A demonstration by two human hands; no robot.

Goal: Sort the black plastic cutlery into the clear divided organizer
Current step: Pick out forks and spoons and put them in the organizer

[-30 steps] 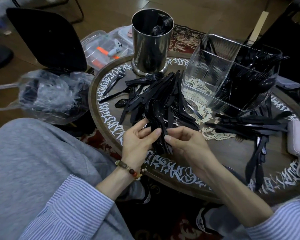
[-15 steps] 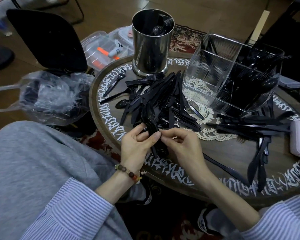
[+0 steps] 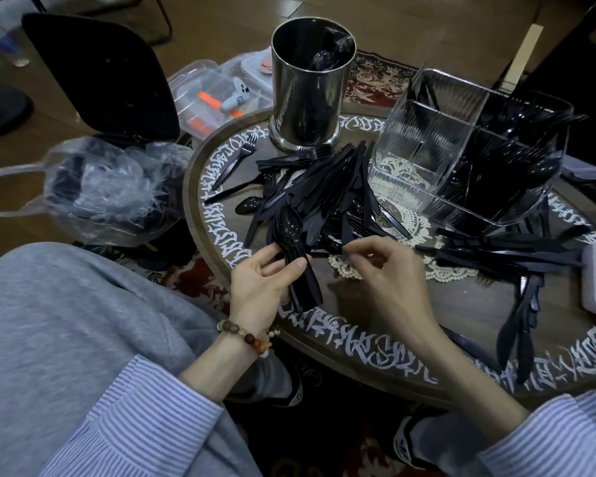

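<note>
While the round wooden table with its white painted border filled most of the view, a clear divided organizer stood on its far right part, the right-hand compartments dark with black cutlery and the near left one showing only the table through its base. A steel canister stood behind the centre. A loose heap of black cutlery lay between the canister and the organizer, with more pieces spread to the right. The left hand gripped a stack of spoons, thumb pressed over the handles and fingers curled beneath. The right hand, beside it, had its fingertips drawn together at the heap's near edge; whether they pinched a piece could not be told.
</note>
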